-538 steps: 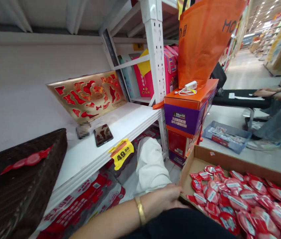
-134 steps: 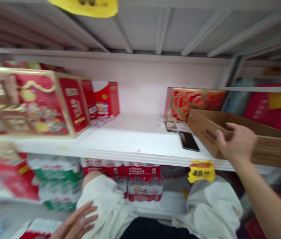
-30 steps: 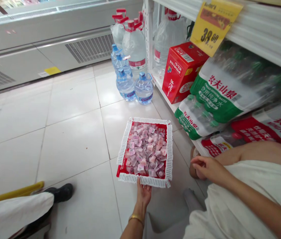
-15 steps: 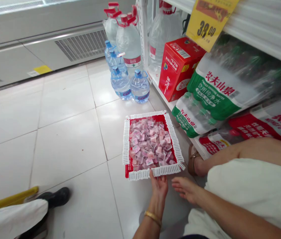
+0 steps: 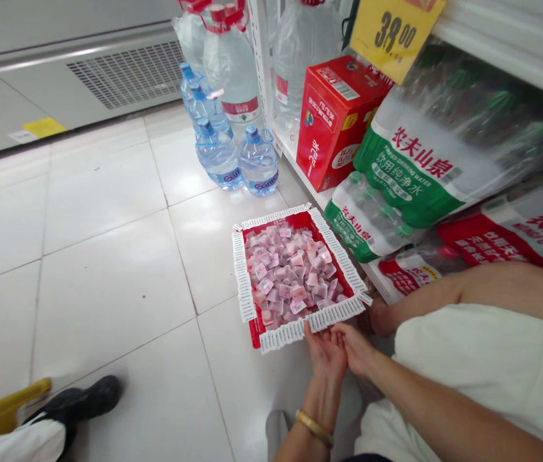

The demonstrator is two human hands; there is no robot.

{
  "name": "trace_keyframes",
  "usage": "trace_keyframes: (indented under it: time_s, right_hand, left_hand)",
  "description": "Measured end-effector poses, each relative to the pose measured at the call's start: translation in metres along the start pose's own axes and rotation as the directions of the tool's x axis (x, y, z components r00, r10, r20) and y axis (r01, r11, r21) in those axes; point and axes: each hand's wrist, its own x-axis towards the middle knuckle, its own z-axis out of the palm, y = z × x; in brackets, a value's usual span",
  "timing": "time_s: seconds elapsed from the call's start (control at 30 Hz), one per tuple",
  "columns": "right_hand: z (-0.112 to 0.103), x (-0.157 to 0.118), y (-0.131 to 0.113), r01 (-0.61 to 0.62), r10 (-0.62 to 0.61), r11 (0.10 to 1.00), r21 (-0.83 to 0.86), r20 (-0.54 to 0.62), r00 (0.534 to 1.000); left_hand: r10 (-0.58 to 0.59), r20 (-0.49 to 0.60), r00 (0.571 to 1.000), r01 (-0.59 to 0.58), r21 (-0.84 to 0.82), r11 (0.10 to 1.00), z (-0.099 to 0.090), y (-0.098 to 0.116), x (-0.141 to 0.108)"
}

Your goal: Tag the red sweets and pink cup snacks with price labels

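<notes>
A red basket (image 5: 255,335) lies before me, its rim lined with white barcode labels. Many small pink cups (image 5: 295,269), like jelly cups, fill it. My left hand (image 5: 327,353), with a gold bracelet on the wrist, grips the near rim, thumb on top and fingers underneath. Close against it on the right is my right hand (image 5: 355,350), its fingertips meeting the left fingers just below the rim. Its fingers are drawn together and partly hidden, so what they hold cannot be made out.
Water jugs (image 5: 233,70) and smaller blue-capped bottles (image 5: 259,163) stand on the floor ahead. A shelf at right holds a red box (image 5: 334,122) and wrapped water packs (image 5: 406,160). A person's black shoe (image 5: 93,398) and a yellow bar (image 5: 6,407) are at lower left.
My right hand, open and apart half a second ago, has come left against my left hand at the near rim. The view has shifted, and the basket's near edge sits slightly further right.
</notes>
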Motion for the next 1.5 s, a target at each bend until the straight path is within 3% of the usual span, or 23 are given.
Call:
trace_keyframes:
  time_s: [0.3,0.53,0.77,0.87,0.97,1.03,1.1,1.17,1.23,1.3,1.4,1.5]
  right_hand:
    - [0.005,0.004,-0.016,0.01,-0.004,0.996,0.087,-0.069,0.998]
    - [0.008,0.001,-0.025,0.002,0.0,0.994,0.111,-0.017,1.0]
    - [0.017,-0.01,-0.034,-0.007,-0.008,0.985,0.174,0.09,0.996]
    - [0.019,-0.01,-0.034,-0.02,-0.003,0.98,0.199,0.113,0.994]
    - [0.019,-0.007,-0.034,-0.019,-0.003,0.975,0.222,0.097,0.995]
    - [0.018,-0.006,-0.034,-0.02,0.001,0.973,0.232,0.079,0.997]
    - [0.017,-0.004,-0.034,-0.022,0.007,0.971,0.237,0.063,0.998]
    - [0.016,-0.004,-0.034,-0.02,0.008,0.971,0.238,0.048,0.999]
    - [0.013,-0.004,-0.033,-0.01,0.004,0.971,0.238,0.026,1.0]
    - [0.01,-0.004,-0.032,0.006,-0.005,0.972,0.234,-0.005,1.0]
    - [0.005,-0.001,-0.031,0.023,-0.013,0.977,0.213,-0.045,0.999]
    - [0.002,0.002,-0.031,0.026,-0.013,0.981,0.191,-0.069,0.998]
  left_hand:
    - [-0.033,-0.023,0.999,0.033,0.013,0.999,-0.001,-0.008,0.01]
    - [-0.063,-0.039,0.997,0.061,-0.051,0.997,0.0,-0.006,0.009]
    - [-0.017,0.03,0.999,0.018,-0.026,1.0,0.009,0.005,0.0]
    - [-0.044,0.125,0.991,0.049,-0.037,0.998,-0.006,0.011,-0.018]
    - [-0.138,0.148,0.979,0.126,0.084,0.988,-0.052,0.035,-0.037]
    - [-0.139,-0.07,0.988,0.15,0.185,0.971,-0.084,0.073,-0.044]
    - [0.087,-0.299,0.95,-0.005,0.264,0.965,-0.098,0.128,-0.042]
    - [0.424,-0.275,0.863,-0.312,0.372,0.874,-0.083,0.191,-0.031]
    - [0.524,-0.181,0.832,-0.43,0.386,0.816,-0.042,0.247,-0.014]
    - [0.544,-0.08,0.835,-0.476,0.39,0.789,0.01,0.286,0.007]
    - [0.5,0.049,0.865,-0.474,0.407,0.781,0.078,0.305,0.038]
    - [0.468,0.14,0.873,-0.48,0.422,0.769,0.111,0.296,0.061]
